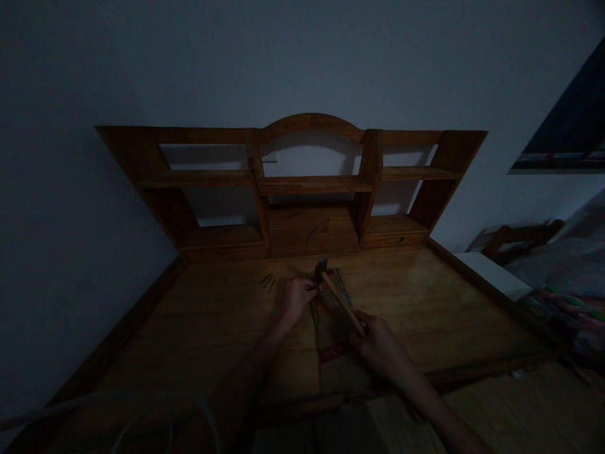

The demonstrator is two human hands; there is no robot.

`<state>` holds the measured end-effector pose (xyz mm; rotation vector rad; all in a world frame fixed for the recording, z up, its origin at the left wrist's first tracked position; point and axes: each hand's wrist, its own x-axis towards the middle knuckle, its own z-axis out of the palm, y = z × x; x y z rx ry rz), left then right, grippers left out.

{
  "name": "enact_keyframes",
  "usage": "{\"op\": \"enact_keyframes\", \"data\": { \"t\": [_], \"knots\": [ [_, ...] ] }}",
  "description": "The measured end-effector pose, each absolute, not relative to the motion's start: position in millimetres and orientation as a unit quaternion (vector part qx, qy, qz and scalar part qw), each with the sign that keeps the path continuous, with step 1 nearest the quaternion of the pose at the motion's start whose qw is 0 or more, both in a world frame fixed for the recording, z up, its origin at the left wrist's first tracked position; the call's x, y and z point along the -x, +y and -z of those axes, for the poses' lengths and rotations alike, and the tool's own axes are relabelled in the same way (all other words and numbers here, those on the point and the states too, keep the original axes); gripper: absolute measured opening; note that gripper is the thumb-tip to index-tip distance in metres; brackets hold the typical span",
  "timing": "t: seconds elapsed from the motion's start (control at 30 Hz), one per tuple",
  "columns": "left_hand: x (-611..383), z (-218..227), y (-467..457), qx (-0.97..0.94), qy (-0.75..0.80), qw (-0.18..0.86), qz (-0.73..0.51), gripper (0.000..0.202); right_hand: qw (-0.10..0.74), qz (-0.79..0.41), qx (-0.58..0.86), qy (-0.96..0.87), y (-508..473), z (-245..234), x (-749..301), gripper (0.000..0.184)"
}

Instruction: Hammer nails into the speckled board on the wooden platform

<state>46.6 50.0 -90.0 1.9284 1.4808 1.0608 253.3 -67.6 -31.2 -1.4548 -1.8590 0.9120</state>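
My right hand (375, 343) is closed round the lower end of the wooden handle of a hammer (343, 301). The hammer's dark head (321, 269) is raised at the far end, just right of my left fingertips. My left hand (297, 297) pinches something too small to make out, at the left edge of a worn brown board or piece of cardboard (331, 325) with dark red bands. Several thin dark pieces that look like nails (268, 281) lie on the wooden desktop (227, 315), left of my left hand.
A wooden shelf unit (314, 184) stands along the back of the desktop against the wall. A thin curved dark wire or cord (316, 232) shows in front of its middle panel. To the right are a white surface (494, 274) and a wooden chair back (520, 236). A pale tube (142, 395) curves at lower left.
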Motion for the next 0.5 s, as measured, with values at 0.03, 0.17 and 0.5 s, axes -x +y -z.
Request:
{"op": "enact_keyframes", "data": {
  "t": [0.03,0.17,0.5],
  "knots": [
    [-46.5,91.0,50.7,-0.705,0.54,0.241,-0.391,0.013,0.305,-0.342,0.551,-0.698,-67.8,28.2,-253.4,0.035],
    [-46.6,92.4,52.2,-0.716,0.538,0.228,-0.381,0.012,0.304,-0.328,0.565,-0.693,-66.3,24.1,-253.6,0.034],
    [-49.4,82.6,49.1,-0.719,0.568,0.204,-0.344,0.011,0.288,-0.335,0.555,-0.705,-65.7,33.6,-254.7,0.04]
  ]
}}
